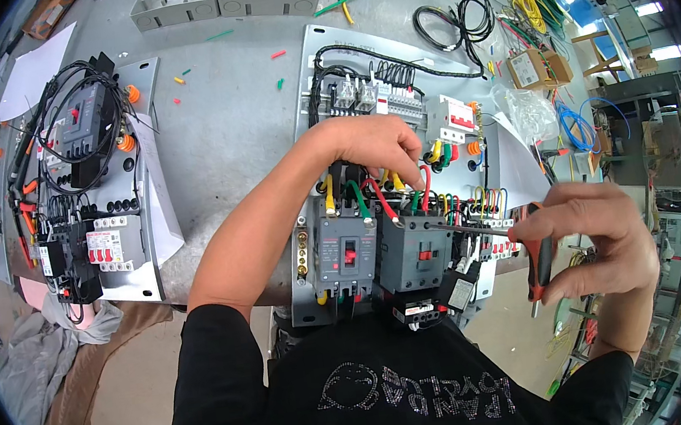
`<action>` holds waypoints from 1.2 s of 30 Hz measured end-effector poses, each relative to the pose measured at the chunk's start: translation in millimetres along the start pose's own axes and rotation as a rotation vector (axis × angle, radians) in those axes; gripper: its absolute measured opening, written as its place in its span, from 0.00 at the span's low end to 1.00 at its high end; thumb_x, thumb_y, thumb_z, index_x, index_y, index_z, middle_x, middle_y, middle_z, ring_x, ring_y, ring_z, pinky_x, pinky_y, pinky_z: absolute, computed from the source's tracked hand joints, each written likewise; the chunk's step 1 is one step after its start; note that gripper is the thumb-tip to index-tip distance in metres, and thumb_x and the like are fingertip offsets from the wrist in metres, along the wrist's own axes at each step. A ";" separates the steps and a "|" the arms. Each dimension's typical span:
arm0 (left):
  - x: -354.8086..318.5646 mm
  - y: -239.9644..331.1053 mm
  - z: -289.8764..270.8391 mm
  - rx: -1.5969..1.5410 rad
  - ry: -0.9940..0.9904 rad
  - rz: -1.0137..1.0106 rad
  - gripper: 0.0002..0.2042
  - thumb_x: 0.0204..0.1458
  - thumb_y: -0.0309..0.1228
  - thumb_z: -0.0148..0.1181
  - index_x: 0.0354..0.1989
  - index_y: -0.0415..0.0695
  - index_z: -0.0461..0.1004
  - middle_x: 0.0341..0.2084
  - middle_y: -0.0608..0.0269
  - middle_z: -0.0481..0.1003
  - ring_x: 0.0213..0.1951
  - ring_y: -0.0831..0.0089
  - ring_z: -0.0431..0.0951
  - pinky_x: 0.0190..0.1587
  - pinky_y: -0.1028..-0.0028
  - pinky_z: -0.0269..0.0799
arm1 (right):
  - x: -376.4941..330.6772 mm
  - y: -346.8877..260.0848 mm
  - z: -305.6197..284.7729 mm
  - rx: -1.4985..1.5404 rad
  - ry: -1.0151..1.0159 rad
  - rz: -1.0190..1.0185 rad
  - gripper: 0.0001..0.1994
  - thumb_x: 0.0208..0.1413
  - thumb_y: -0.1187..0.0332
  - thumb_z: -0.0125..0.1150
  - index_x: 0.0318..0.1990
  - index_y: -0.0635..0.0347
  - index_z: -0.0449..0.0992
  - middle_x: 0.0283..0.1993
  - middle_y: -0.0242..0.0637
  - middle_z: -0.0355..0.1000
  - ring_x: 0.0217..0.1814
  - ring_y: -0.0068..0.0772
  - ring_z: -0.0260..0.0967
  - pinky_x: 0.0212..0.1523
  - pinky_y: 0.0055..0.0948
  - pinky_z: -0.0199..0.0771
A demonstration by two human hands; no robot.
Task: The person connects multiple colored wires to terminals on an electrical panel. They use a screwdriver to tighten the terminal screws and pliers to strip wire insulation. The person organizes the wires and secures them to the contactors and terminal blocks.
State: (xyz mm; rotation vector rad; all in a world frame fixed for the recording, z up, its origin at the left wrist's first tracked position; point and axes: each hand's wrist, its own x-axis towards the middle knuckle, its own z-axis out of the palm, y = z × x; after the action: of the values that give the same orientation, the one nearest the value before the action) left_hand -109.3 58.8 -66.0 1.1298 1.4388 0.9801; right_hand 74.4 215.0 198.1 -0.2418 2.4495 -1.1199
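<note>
A pale floor (134, 365) is noted below the near edge of the worktop (216, 100), with metal racking (663, 139) at the right. The worktop is grey and scattered with offcuts. The main panel (328, 40), a metal plate carrying wired devices, is laid on it and overhangs the near edge. A second panel (141, 75), topped by coiled black cable (57, 87), is set well apart to the left.

Two grey plastic enclosures are placed side by side at the far edge; light fittings are seen in the left enclosure (173, 14), while the contents of the right enclosure (268, 2) cannot be made out. A cardboard box (539, 65) is located at the right; its contents are not discernible.

The right hand (598, 236) is closed around a screwdriver (479, 230) and an orange-and-black handle (540, 256); whether these form one tool cannot be told. The left hand (379, 148) is bent over the wiring, fingertips beside a red wire (426, 176); whether it is pinched cannot be told.

The screwdriver is positioned over the upper part of a grey contactor (417, 250), right of a breaker (345, 250). Its long axis is nearly crosswise, tip directed left; the handle's axis is directed toward the person.
</note>
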 end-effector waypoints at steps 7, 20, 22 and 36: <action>4.0 -5.8 -0.2 0.001 -0.008 0.041 0.20 0.51 0.47 0.78 0.31 0.40 0.82 0.24 0.67 0.79 0.27 0.78 0.77 0.30 0.72 0.71 | -1.7 -15.6 28.4 -0.610 0.357 -0.135 0.29 0.45 0.64 0.85 0.57 0.58 0.85 0.30 0.34 0.75 0.26 0.31 0.71 0.26 0.32 0.69; 6.3 -5.5 0.2 0.054 -0.014 0.039 0.20 0.52 0.47 0.77 0.32 0.39 0.82 0.25 0.66 0.80 0.29 0.76 0.77 0.32 0.70 0.71 | -0.7 -21.6 -2.1 -0.486 0.073 0.011 0.28 0.44 0.72 0.76 0.57 0.69 0.85 0.35 0.40 0.78 0.32 0.34 0.76 0.35 0.33 0.74; 8.2 -5.4 0.5 0.070 -0.018 0.054 0.21 0.52 0.47 0.77 0.32 0.39 0.82 0.25 0.65 0.79 0.28 0.75 0.77 0.32 0.69 0.71 | 2.2 -23.2 -4.9 -0.658 0.083 -0.083 0.30 0.42 0.65 0.81 0.56 0.68 0.86 0.33 0.38 0.76 0.30 0.32 0.73 0.32 0.31 0.68; 5.9 -6.2 0.3 0.119 0.000 0.058 0.21 0.51 0.46 0.77 0.30 0.38 0.80 0.22 0.63 0.78 0.27 0.73 0.75 0.30 0.67 0.70 | -1.9 -5.2 -2.3 0.080 -0.147 0.152 0.32 0.52 0.68 0.83 0.65 0.67 0.80 0.38 0.40 0.84 0.30 0.30 0.81 0.37 0.30 0.80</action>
State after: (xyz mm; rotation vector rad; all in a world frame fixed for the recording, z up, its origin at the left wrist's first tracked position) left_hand -110.2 63.1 -73.3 1.2644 1.4880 0.9445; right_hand 74.9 213.8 203.9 -0.1064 2.2485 -1.0916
